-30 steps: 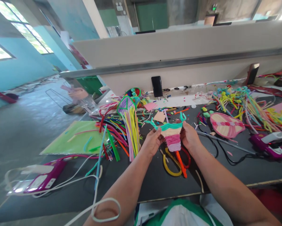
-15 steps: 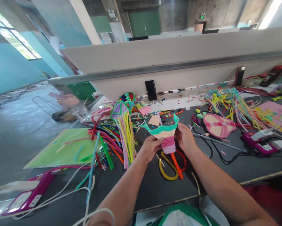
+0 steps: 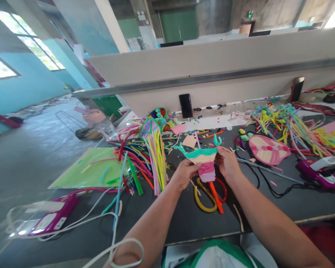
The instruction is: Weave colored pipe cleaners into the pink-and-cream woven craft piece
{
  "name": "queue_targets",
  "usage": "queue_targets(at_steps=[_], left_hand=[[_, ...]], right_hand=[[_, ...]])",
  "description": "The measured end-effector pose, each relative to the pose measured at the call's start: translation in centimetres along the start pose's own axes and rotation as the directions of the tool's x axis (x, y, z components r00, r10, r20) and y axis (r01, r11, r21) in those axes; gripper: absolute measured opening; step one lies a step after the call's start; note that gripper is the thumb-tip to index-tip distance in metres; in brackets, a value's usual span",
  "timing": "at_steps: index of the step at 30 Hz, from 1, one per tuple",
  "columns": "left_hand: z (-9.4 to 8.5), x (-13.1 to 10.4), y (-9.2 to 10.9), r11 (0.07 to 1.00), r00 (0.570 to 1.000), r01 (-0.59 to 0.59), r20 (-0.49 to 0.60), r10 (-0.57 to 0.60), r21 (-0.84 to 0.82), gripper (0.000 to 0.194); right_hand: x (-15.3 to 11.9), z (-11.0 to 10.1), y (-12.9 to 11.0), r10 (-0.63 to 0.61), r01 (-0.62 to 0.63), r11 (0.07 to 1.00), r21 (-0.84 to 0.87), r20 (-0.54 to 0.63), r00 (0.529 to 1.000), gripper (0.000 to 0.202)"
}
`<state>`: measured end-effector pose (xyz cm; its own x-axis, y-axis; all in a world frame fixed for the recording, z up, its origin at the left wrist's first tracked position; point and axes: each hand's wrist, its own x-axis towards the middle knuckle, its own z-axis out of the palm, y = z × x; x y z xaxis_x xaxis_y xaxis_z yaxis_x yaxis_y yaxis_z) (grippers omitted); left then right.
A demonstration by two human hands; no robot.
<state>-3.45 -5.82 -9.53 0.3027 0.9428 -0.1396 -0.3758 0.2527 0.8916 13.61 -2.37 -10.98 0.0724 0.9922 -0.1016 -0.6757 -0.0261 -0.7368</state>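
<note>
Between my two hands is a striped pipe-cleaner piece (image 3: 206, 163), teal at the top, then cream, pink and lilac, narrowing downward. Teal ends curl up at its upper corners. My left hand (image 3: 187, 173) pinches its left edge, and my right hand (image 3: 226, 162) grips its upper right edge. Just below, on the dark table, lie an orange pipe-cleaner stick (image 3: 216, 197), whose upper end meets the piece's bottom, and scissors (image 3: 205, 203) with yellow and red handle loops. Whether the stick is joined to the piece I cannot tell.
Bundled pipe cleaners (image 3: 157, 162) and a green sheet (image 3: 86, 167) lie left. A phone (image 3: 186, 105) leans at the back. To the right are a pink oval piece (image 3: 268, 149), tangled pipe cleaners (image 3: 290, 115) and a purple power strip (image 3: 319, 174). White cable (image 3: 113, 227) crosses the front left.
The view has turned slightly left, so everything sits further right in the picture. Both hands keep the same hold on the striped piece.
</note>
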Motion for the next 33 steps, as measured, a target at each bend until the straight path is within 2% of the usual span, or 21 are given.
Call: queue_targets(at_steps=[3,8,12,19,24,27,30,33], left_hand=[[-0.4,0.2,0.2,0.999,0.999,-0.035,-0.030,0.035,-0.016,0.039],[-1.7,1.1,0.6,0.970,0.957,-0.233,-0.196,0.216,-0.072,0.028],[-2.1,1.4,0.5,0.962,0.938,-0.243,-0.282,0.200,-0.128,0.029],[-2.2,1.3,0.2,0.961,0.936,-0.232,-0.305,0.178,-0.151,0.026],[-2.3,1.4,0.2,0.956,0.921,-0.254,-0.339,0.192,-0.149,0.027],[-2.2,1.4,0.1,0.954,0.926,-0.248,-0.330,0.183,-0.167,0.027],[-1.7,1.3,0.0,0.951,0.943,-0.225,-0.293,0.158,-0.211,0.029],[-1.0,1.0,-0.2,0.957,0.974,-0.172,-0.189,0.129,-0.232,0.030]], right_hand=[[0.3,-0.2,0.0,-0.001,-0.001,0.999,0.042,0.033,0.999,0.013],[0.1,0.0,-0.2,-0.007,0.004,0.997,0.081,0.032,0.999,0.013],[-0.1,0.3,-0.4,0.002,-0.005,0.998,0.069,0.046,0.999,0.012],[0.3,-0.3,0.0,-0.002,-0.001,0.999,0.042,0.080,0.997,0.013],[0.6,-0.6,0.3,0.044,-0.050,0.996,0.072,0.092,0.995,0.013],[0.8,-0.7,0.3,0.063,-0.071,0.994,0.079,0.096,0.993,0.015],[0.9,-0.7,0.3,0.066,-0.073,0.995,0.071,0.100,0.993,0.017],[0.8,-0.5,0.3,0.067,-0.076,0.994,0.080,0.107,0.992,0.017]])
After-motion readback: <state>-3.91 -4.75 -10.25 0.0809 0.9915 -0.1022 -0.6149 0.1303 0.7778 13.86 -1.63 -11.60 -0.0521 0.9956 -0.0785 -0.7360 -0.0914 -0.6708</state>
